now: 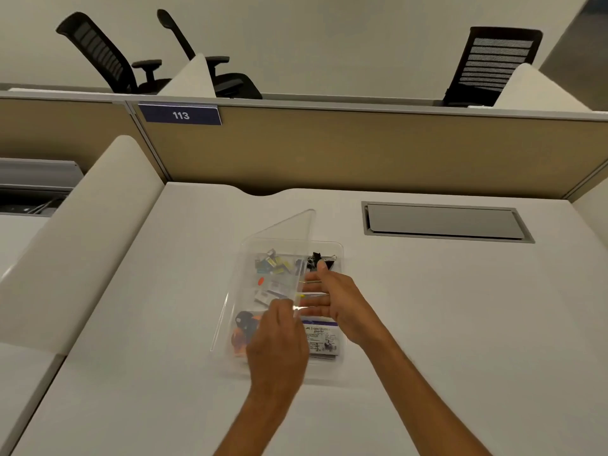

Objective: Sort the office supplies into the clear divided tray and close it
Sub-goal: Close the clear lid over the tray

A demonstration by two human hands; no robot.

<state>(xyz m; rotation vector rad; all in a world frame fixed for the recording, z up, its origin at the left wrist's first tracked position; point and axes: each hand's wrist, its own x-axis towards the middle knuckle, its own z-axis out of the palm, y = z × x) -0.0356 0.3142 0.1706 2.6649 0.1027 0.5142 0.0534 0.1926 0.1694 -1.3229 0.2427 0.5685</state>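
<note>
Left hand [279,340] hides part of the tray [341,255]; its fingers curl on the tilted clear lid [286,232]. Right hand [335,301] lies flat over the tray, fingers straight together. Small things inside look blurry. White surface [427,324] underneath.

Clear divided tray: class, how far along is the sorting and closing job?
Done: supplies lie in the tray's compartments, with binder clips at the far right. In hand: the left hand holds the clear lid by its edge, half raised; the right hand is flat over the tray. Left: lower the lid shut.
</note>
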